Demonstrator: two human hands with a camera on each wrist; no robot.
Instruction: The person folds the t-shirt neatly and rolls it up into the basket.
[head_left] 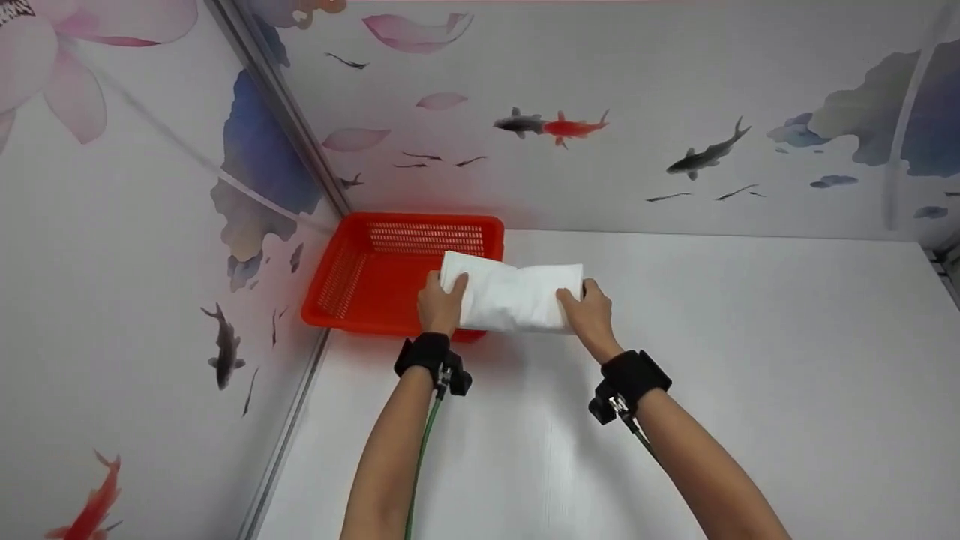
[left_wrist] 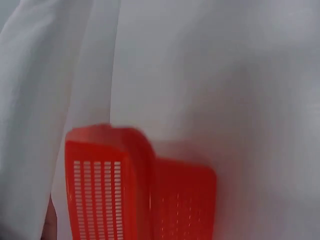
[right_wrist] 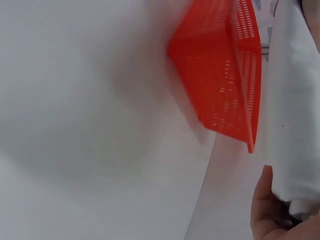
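Observation:
A folded white cloth (head_left: 517,296), flat and roughly rectangular, is held up between both hands over the right side of a red plastic basket (head_left: 390,274). My left hand (head_left: 439,304) grips its left end, thumb lying on the upper face. At the opposite end, my right hand (head_left: 590,313) pinches it with the thumb on top and the fingers underneath. In the right wrist view the cloth (right_wrist: 295,110) appears as a thick, soft bundle. The left wrist view shows its underside (left_wrist: 30,100) above the basket's slotted wall (left_wrist: 97,195). Most of the fingers are hidden beneath the cloth.
The basket stands on a white table (head_left: 712,360) in the back left corner. Panels printed with fish and petals rise at the left (head_left: 135,262) and the back (head_left: 600,67). A green cable (head_left: 422,457) trails from the left wrist strap.

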